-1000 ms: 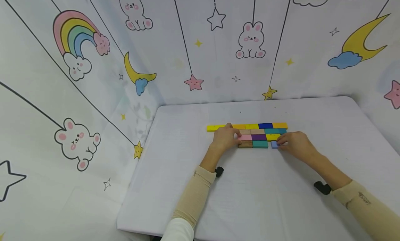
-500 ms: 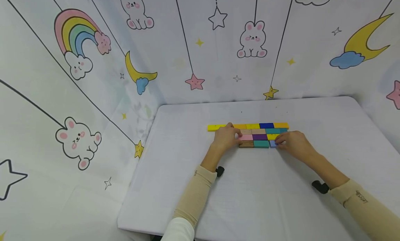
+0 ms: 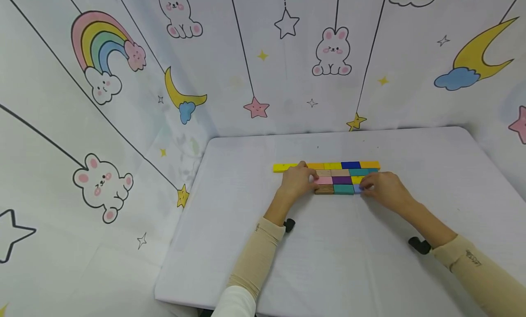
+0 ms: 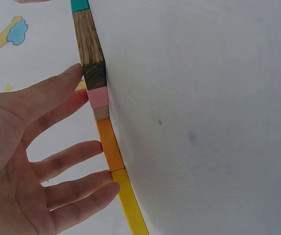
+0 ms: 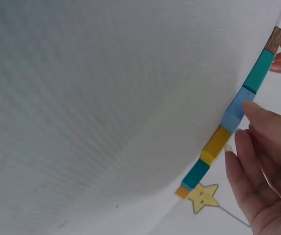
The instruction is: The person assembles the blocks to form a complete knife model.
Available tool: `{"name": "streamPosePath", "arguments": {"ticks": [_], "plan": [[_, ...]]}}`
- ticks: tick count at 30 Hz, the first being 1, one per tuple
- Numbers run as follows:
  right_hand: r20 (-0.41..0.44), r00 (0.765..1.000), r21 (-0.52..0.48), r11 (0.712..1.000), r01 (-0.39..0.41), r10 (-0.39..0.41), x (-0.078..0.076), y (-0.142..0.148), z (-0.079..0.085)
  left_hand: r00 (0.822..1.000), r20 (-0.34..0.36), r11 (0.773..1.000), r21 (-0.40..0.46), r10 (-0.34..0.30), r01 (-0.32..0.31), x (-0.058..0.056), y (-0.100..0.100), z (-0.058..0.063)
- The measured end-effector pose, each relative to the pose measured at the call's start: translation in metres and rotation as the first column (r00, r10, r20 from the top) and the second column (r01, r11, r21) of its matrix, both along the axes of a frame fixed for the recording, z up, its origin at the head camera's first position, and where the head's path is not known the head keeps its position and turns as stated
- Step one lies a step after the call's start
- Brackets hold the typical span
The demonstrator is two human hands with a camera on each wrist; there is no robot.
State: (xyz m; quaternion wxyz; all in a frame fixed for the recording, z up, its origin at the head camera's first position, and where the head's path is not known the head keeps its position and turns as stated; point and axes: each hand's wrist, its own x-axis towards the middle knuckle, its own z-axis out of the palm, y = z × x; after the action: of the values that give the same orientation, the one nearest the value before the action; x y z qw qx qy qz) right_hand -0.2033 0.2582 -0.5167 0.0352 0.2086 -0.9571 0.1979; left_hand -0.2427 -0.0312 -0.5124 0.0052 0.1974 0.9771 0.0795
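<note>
Small flat coloured blocks lie in touching rows on the white table. My left hand (image 3: 294, 181) is at their left end, thumb by the brown wood-grain block (image 4: 89, 38) and the pink block (image 4: 98, 97). Its other, spread fingertips touch the orange block (image 4: 111, 145) and the yellow block (image 4: 131, 205) of the back row. At the front right, my right hand (image 3: 388, 189) pinches the light blue block (image 5: 237, 110) between thumb and index finger. That block meets the teal block (image 3: 343, 189) on its left. The right hand covers part of it in the head view.
The back row, with a dark blue block (image 3: 350, 165), extends further left than the others. A purple block (image 3: 341, 180) sits mid-group. White cloth covers the table (image 3: 328, 262); a patterned curtain (image 3: 287, 79) hangs behind and at the left.
My right hand has slid the light blue block leftward, closing the gap to the teal block. The left hand has stayed at the left end of the rows.
</note>
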Motion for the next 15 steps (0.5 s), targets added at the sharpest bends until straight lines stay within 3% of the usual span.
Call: {"name": "streamPosePath", "arguments": {"ticks": [7,15], "plan": [[-0.032,0.999,-0.027,1.0,-0.009,0.008,-0.0001,-0.0073,0.0028,1.0,-0.007,1.0,0.001,0.004,-0.004,0.0002,-0.0008,0.0005],[-0.069,0.997,0.007,1.0,-0.029,0.029,-0.0034,-0.0099,-0.0019,1.0,-0.007,1.0,-0.002,-0.005,0.005,-0.0004,0.0,-0.0001]]}}
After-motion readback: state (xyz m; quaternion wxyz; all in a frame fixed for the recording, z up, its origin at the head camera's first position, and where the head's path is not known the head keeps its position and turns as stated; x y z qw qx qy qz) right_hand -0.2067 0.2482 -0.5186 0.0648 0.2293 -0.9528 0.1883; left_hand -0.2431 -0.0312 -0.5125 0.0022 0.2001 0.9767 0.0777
